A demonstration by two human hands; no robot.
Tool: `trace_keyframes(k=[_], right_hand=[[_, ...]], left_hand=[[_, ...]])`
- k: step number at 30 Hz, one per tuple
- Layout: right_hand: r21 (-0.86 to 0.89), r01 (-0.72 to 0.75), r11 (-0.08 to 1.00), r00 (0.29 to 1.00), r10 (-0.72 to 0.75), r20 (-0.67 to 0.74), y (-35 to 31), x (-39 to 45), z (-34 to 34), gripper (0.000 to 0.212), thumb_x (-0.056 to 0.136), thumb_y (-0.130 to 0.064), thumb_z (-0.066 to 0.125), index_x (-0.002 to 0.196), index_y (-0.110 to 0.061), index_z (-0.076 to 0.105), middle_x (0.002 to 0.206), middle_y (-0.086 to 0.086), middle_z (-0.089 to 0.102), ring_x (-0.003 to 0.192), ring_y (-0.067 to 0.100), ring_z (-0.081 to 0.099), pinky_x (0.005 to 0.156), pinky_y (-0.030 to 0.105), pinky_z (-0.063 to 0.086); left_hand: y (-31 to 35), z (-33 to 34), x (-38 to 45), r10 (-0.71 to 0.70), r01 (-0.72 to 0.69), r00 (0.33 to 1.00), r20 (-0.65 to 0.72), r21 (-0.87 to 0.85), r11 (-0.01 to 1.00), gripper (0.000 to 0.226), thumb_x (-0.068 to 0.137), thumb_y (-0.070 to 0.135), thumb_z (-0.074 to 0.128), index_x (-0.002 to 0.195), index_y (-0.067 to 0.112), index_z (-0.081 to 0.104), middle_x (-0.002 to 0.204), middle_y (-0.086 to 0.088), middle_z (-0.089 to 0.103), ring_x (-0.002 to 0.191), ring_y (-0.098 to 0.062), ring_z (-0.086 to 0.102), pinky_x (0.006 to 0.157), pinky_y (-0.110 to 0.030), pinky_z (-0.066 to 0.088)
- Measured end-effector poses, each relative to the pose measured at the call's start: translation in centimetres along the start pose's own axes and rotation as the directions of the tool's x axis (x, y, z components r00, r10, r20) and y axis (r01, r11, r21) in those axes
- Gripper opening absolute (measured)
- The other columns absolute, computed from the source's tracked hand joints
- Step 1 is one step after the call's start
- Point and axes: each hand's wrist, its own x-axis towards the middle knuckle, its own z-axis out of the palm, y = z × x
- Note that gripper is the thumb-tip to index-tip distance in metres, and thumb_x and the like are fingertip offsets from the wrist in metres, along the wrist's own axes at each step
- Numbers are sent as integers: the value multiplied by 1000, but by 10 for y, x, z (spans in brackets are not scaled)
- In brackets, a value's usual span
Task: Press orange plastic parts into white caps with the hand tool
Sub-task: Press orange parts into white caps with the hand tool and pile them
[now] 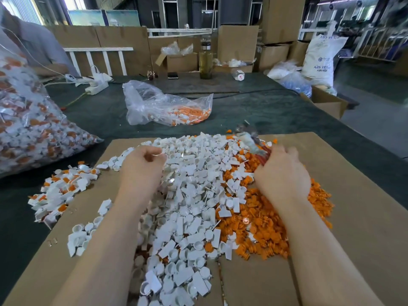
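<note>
The left hand hovers over the white caps heaped on the cardboard sheet, fingers curled, pinching a small white piece. The right hand grips the blurred red-handled hand tool above the orange parts, right of the caps.

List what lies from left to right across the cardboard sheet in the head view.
Small mixed heap of assembled caps → left hand → pile of white caps → pile of orange parts → right hand, gripping the hand tool.
</note>
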Motion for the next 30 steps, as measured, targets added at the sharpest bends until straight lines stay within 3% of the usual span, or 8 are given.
trace_keyframes(k=[4,7,10,14,19,23,26,30], right_hand=[[-155,-179,972,978,193,83,15,5,-1,42,85,-21,59,122,-4,49,122,19,44,95,33,50,67,35,40],[-148,-234,961,956,255,145,21,6,1,48,87,-21,57,129,-1,46,128,21,47,116,39,47,82,40,45],[-102,-233,967,941,251,228,19,8,1,45,88,-20,58,128,-2,48,126,18,52,110,36,54,79,40,47],[30,-155,987,949,140,282,13,8,3,9,87,-14,53,94,-11,49,78,2,50,63,16,46,49,27,34],[145,20,989,926,-73,371,0,6,9,10,91,-17,50,101,-15,53,89,1,56,80,19,57,60,30,43],[402,48,915,909,-207,363,-5,4,10,13,94,-16,52,103,-17,60,90,0,63,70,13,55,52,24,36],[566,40,823,916,-257,309,-6,1,5,19,90,-8,50,91,-22,62,90,-3,68,55,6,50,42,16,34],[536,106,837,942,-258,217,-5,1,2,5,92,-23,60,96,-20,61,90,-5,64,74,7,56,55,18,37]], left_hand=[[-13,-15,15,-126,102,992,7,541,835,47,92,41,57,134,22,51,130,-10,57,119,-34,53,102,-50,44],[-19,-17,16,-216,160,976,11,637,754,53,94,31,48,144,16,37,148,-20,37,136,-40,34,111,-54,32],[-21,-17,18,-261,166,964,53,650,742,48,94,21,43,141,15,39,147,-20,37,131,-41,39,107,-52,38],[-21,-13,19,-231,80,959,165,624,778,46,91,13,40,135,20,53,144,-15,46,126,-36,46,99,-45,45],[-21,-5,12,-141,36,966,217,427,904,37,91,11,51,125,19,62,118,-7,67,102,-29,63,82,-35,53],[-20,-2,11,-65,9,980,190,284,959,8,92,16,61,97,22,64,84,0,71,73,-24,66,69,-36,56],[-18,0,10,0,-50,984,180,274,961,6,92,19,65,92,25,64,82,3,70,66,-19,64,64,-33,55],[-18,0,9,43,-85,985,168,251,964,10,91,21,67,88,29,64,84,7,68,65,-14,63,55,-26,46]])
